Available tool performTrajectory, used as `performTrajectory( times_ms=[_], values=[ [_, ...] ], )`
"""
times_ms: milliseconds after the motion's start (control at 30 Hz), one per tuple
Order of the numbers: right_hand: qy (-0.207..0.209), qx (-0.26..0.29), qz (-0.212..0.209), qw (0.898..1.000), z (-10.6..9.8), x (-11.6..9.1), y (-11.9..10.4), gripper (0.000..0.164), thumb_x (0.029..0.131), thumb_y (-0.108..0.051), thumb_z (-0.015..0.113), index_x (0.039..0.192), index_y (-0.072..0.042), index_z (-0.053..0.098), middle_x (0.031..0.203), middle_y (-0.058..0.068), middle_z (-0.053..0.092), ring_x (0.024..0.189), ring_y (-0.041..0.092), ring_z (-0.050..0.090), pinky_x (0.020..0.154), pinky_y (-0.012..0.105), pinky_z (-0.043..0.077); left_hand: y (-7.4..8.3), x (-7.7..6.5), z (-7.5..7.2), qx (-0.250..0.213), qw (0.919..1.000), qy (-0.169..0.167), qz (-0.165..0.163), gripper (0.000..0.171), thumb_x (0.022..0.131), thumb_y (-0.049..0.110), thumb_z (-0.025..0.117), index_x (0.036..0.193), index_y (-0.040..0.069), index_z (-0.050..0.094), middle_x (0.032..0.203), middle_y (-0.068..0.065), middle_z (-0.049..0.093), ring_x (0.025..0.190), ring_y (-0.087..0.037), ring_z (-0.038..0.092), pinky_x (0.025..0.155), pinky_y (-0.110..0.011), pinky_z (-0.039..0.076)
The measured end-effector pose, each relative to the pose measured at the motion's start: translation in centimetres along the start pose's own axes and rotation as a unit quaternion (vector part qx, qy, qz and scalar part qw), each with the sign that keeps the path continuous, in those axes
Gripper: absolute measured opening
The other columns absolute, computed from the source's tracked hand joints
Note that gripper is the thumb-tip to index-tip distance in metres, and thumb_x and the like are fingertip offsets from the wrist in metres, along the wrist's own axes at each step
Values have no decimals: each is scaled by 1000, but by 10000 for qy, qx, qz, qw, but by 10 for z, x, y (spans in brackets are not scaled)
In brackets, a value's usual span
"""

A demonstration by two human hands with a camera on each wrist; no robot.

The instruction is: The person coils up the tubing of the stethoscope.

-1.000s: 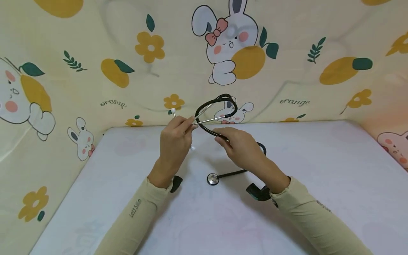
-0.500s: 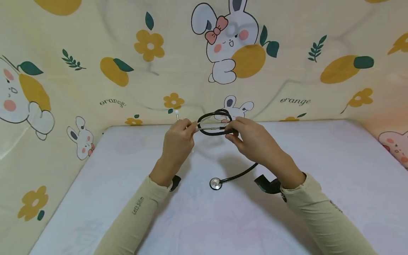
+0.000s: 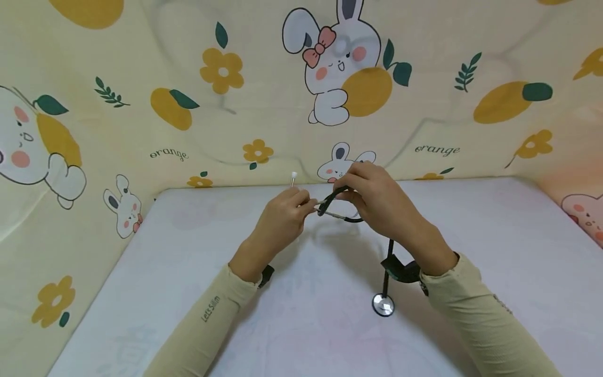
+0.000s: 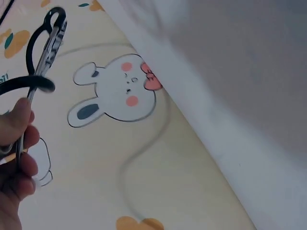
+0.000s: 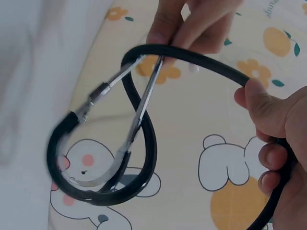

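Note:
A stethoscope with black tubing and metal ear tubes is held up between both hands. The left hand pinches the metal ear tubes, and a white ear tip sticks up above its knuckles. My right hand grips the black tubing, which runs through its curled fingers in the right wrist view. Between the hands, the tubing loops across the ear tubes. From the right hand the tube hangs down to the round metal chest piece, low over the white table; whether it touches the surface I cannot tell.
The white table spreads below both hands. Behind and beside it stands a cream backdrop printed with rabbits, oranges and flowers. Black straps sit at both wrists.
The right hand has shifted along the tubing and pulled it round, so the loop is now smaller and turned. The left hand has moved right. The chest piece has swung right and nearer.

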State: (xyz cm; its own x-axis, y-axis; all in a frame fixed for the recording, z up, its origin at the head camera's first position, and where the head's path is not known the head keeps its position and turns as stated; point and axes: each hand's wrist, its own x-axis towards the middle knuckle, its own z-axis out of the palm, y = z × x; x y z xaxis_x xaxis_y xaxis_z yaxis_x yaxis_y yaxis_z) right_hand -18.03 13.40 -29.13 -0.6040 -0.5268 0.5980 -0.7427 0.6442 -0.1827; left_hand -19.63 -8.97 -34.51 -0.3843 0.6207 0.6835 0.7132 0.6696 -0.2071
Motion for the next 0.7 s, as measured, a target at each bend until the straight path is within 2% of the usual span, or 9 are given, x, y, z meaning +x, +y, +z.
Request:
performTrajectory(
  times_ms=[200, 367, 433, 500, 633, 700],
  values=[
    [110, 175, -67, 9998, -5, 0, 7, 17, 83, -3, 77, 100, -4, 74, 90, 5, 62, 85, 21, 57, 75, 32, 45, 5, 5, -2, -83, 9979, -36, 645, 7, 88, 6, 72, 92, 8, 78, 84, 1, 63, 76, -15, 54, 73, -22, 50],
    [176, 336, 191, 9991, -10, -2, 12, 15, 82, -4, 78, 97, -6, 74, 91, 4, 61, 88, 17, 56, 73, 27, 46, 6, 7, -7, -289, 9943, -53, 1025, 19, 87, -5, 67, 90, 12, 77, 85, 3, 61, 80, -13, 55, 74, -20, 50],
    [178, 420, 352, 9983, -14, -3, 13, 15, 83, -5, 78, 97, -8, 74, 93, 3, 61, 90, 16, 57, 73, 26, 47, 6, 7, -10, -567, 9929, 12, 1049, 25, 86, -9, 65, 91, 12, 77, 85, 3, 62, 82, -13, 56, 75, -20, 50],
    [176, 541, 502, 9971, -17, -3, 15, 16, 83, -6, 77, 98, -10, 74, 93, 1, 62, 89, 13, 57, 73, 26, 46, 6, 8, -12, -943, 9895, 170, 1083, 23, 86, -8, 67, 92, 12, 78, 85, 3, 64, 82, -14, 58, 74, -19, 51],
    [244, 889, 714, 9932, -23, -3, 21, 18, 83, -7, 78, 99, -14, 75, 91, -2, 65, 83, 8, 52, 72, 24, 39, 4, 10, -16, -1740, 9759, 608, 1172, 13, 85, 0, 74, 93, 8, 79, 83, 0, 67, 78, -14, 60, 70, -18, 50],
    [303, 1058, 713, 9914, -24, -4, 24, 19, 83, -8, 78, 99, -16, 76, 89, -5, 66, 79, 7, 47, 70, 22, 36, 2, 10, -18, -2023, 9689, 770, 1195, 13, 83, 1, 77, 94, 7, 79, 82, -1, 67, 76, -14, 60, 67, -18, 50]
  ],
)
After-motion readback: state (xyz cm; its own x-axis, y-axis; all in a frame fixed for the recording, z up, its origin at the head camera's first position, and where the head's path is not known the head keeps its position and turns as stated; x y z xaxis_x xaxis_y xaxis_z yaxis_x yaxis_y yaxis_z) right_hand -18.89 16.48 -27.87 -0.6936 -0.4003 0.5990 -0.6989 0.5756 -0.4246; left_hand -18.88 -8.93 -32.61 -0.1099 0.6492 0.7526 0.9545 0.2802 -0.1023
